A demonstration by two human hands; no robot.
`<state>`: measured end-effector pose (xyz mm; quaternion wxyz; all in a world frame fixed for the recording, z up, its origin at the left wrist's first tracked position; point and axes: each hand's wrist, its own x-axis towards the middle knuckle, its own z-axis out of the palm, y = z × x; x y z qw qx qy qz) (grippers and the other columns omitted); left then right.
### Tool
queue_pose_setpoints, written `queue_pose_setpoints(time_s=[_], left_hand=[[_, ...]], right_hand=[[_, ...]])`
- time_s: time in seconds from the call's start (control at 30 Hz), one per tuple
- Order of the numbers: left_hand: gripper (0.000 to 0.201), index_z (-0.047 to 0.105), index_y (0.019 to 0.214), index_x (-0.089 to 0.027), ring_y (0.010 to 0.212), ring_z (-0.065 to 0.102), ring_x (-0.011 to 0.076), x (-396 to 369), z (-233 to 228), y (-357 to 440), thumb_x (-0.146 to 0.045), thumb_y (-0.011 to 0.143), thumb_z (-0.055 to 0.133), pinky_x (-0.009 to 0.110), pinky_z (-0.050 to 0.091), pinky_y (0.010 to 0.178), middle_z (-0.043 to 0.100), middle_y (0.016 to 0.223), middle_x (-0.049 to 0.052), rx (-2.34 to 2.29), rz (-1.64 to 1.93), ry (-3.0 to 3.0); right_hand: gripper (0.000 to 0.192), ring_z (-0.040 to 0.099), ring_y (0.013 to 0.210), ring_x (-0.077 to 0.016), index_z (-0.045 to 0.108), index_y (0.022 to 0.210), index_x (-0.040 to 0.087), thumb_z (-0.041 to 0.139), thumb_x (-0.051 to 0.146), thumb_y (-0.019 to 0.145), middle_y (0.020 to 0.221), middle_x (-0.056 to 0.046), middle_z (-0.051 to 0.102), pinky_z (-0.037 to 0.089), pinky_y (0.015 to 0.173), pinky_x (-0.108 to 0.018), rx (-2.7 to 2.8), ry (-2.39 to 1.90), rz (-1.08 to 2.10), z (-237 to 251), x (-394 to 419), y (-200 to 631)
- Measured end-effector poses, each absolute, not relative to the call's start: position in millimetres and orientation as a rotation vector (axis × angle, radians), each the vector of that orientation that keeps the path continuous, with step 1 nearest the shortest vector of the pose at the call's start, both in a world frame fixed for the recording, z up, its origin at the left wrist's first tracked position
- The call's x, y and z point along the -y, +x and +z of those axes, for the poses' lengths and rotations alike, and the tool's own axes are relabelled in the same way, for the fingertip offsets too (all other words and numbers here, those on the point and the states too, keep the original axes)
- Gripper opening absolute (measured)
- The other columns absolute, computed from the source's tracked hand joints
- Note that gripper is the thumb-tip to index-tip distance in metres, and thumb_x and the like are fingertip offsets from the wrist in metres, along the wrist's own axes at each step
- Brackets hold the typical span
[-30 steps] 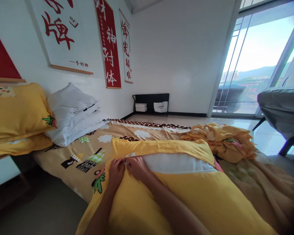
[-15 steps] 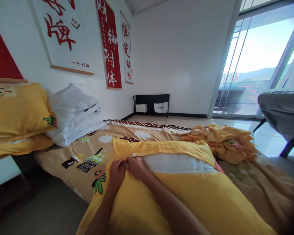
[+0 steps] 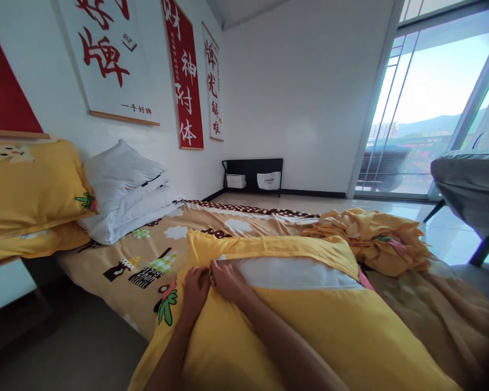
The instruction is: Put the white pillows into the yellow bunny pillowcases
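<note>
A yellow pillowcase (image 3: 309,326) lies across the bed in front of me, with a white pillow (image 3: 297,271) showing through its long opening. At the left end of that opening my left hand (image 3: 196,285) has its fingers closed on the pillowcase's edge. Right beside it, my right hand (image 3: 227,279) pinches the same edge, its fingertips almost meeting those of the left. Any small part between the fingertips, such as a zipper pull, is too hidden to make out. A carrot print with green leaves (image 3: 168,307) marks the pillowcase left of my hands.
Crumpled yellow fabric (image 3: 375,239) lies on the patterned bedsheet (image 3: 146,304) to the right. White pillows (image 3: 122,184) and a yellow pillow (image 3: 32,184) are stacked at the left. A covered grey chair (image 3: 468,179) stands near the window at right; a black rack (image 3: 250,174) is against the wall.
Both hands stay at the left end of the opening, with only a slight shift of the fingers. The whole view has moved very slightly.
</note>
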<state>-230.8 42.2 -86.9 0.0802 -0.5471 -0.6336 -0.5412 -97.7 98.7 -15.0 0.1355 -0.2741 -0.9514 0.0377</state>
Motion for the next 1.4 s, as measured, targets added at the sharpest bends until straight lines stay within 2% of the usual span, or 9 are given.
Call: queue_pose_setpoints(time_s=[0.13,0.27,0.47,0.7,1.07,1.2,1.4], left_hand=[[0.022,0.064,0.091,-0.018,0.089,0.055,0.0231,-38.9,-88.4,-230.1,-0.031,0.082,0.049,0.039,0.043,0.082,0.062,0.090,0.008,1.875,-1.628,-1.539],[0.028,0.065,0.098,-0.017,0.099,0.053,0.0246,-36.2,-92.9,-231.0,-0.025,0.082,0.043,0.043,0.040,0.090,0.062,0.102,0.010,1.786,-1.613,-1.431],[0.032,0.065,0.102,-0.017,0.104,0.054,0.0238,-37.5,-96.6,-232.8,-0.021,0.079,0.043,0.043,0.041,0.094,0.063,0.108,0.009,1.729,-1.586,-1.439],[0.029,0.067,0.098,-0.018,0.104,0.055,0.0237,-36.4,-91.2,-230.1,-0.024,0.080,0.044,0.044,0.042,0.095,0.064,0.107,0.009,1.788,-1.585,-1.435],[0.028,0.067,0.095,-0.018,0.101,0.056,0.0233,-34.9,-88.2,-228.4,-0.023,0.079,0.044,0.043,0.041,0.094,0.065,0.104,0.008,1.826,-1.588,-1.447],[0.028,0.067,0.095,-0.018,0.102,0.055,0.0230,-34.4,-88.3,-228.3,-0.023,0.080,0.044,0.043,0.041,0.095,0.065,0.104,0.008,1.827,-1.604,-1.449],[0.028,0.067,0.094,-0.018,0.102,0.055,0.0233,-35.4,-89.8,-229.0,-0.023,0.080,0.044,0.044,0.041,0.095,0.064,0.104,0.009,1.841,-1.599,-1.436]], right_hand=[[0.023,0.066,0.083,-0.0213,0.050,0.109,0.020,0.040,0.018,0.088,0.093,-0.008,0.070,0.037,0.061,-0.026,2.725,-0.772,0.104,-16.6,-96.7,-97.5],[0.025,0.066,0.081,-0.0202,0.048,0.110,0.023,0.041,0.017,0.086,0.089,-0.006,0.070,0.036,0.061,-0.026,2.722,-0.746,0.116,-17.9,-95.8,-97.6],[0.029,0.066,0.080,-0.0216,0.045,0.113,0.020,0.044,0.016,0.084,0.089,-0.008,0.071,0.034,0.058,-0.026,2.742,-0.732,0.140,-18.3,-95.2,-96.5],[0.028,0.066,0.079,-0.0203,0.044,0.113,0.018,0.044,0.015,0.085,0.090,-0.009,0.070,0.033,0.057,-0.026,2.747,-0.737,0.197,-21.3,-97.0,-96.7],[0.020,0.064,0.083,-0.0179,0.054,0.104,0.017,0.039,0.021,0.091,0.095,-0.009,0.069,0.037,0.066,-0.026,2.609,-0.868,0.280,-22.1,-95.2,-101.4],[0.029,0.063,0.086,-0.0175,0.059,0.099,0.016,0.032,0.025,0.097,0.097,-0.009,0.069,0.038,0.068,-0.026,2.571,-0.945,0.282,-18.8,-92.9,-103.7],[0.024,0.065,0.088,-0.0196,0.061,0.100,0.018,0.042,0.032,0.095,0.097,-0.009,0.070,0.040,0.071,-0.027,2.634,-0.925,0.252,-19.8,-93.2,-104.5]])
